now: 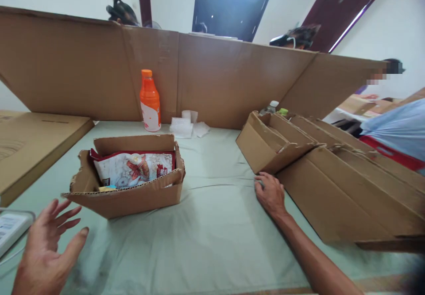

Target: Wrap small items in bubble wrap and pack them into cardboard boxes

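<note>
My left hand point(49, 246) is open, its fingers spread, just in front of the near left corner of a torn-edged cardboard box point(146, 202). Inside that box lies a white and dark red printed food packet point(133, 169), with a bit of something yellow and blue beside it. My right hand point(270, 193) rests on the green cloth at the bottom corner of a smaller open carton point(282, 153). Its fingers are curled together; a small greyish spot shows between thumb and forefinger, too small to name.
An orange bottle point(150, 102) stands at the back beside white tissue-like pieces point(182, 127). Larger cartons point(335, 197) fill the right side. On the left are a flat cardboard box point(36, 140) and a white power strip point(13, 231). Behind a cardboard partition point(229, 78) are other people.
</note>
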The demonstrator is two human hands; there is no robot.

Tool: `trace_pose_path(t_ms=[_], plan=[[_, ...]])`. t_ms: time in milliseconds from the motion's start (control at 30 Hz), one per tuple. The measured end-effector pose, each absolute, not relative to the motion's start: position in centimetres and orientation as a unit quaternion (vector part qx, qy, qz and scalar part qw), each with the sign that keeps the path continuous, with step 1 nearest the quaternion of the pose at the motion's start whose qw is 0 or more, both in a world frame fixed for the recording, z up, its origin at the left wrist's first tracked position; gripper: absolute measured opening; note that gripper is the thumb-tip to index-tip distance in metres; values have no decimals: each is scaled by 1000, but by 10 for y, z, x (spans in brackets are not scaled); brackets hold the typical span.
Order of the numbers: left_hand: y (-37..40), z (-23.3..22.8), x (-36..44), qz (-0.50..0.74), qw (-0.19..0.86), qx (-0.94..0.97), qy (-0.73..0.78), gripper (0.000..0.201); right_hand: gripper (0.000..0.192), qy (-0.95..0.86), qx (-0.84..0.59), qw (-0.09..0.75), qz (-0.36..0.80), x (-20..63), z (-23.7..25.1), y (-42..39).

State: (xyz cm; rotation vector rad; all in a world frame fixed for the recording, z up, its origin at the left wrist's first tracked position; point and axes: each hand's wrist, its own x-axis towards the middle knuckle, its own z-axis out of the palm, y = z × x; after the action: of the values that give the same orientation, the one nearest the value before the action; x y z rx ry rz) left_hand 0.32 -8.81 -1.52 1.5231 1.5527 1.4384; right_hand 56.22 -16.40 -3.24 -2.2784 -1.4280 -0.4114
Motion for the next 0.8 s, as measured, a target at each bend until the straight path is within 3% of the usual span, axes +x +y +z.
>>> trace_pose_path(t_ms=[100,200,333,400,633,800], plan=[[-79,-18,18,501,362,521,589,96,23,-585,-747,294,-114,512,-35,-154],[-76,-17,36,472,429,488,596,83,27,-684,-633,362,7,441,-28,-138],[-68,-19,59,502,425,473,586,69,51,-730,-540,375,185,372,-10,-116],[-58,-19,69,514,418,474,580,67,53,-712,-541,376,242,360,-4,-106],[-24,-27,99,545,415,480,548,64,55,-666,-555,415,276,379,-11,-98],[-22,-49,107,531,384,505,561,59,22,-635,-586,440,242,412,-9,-74]])
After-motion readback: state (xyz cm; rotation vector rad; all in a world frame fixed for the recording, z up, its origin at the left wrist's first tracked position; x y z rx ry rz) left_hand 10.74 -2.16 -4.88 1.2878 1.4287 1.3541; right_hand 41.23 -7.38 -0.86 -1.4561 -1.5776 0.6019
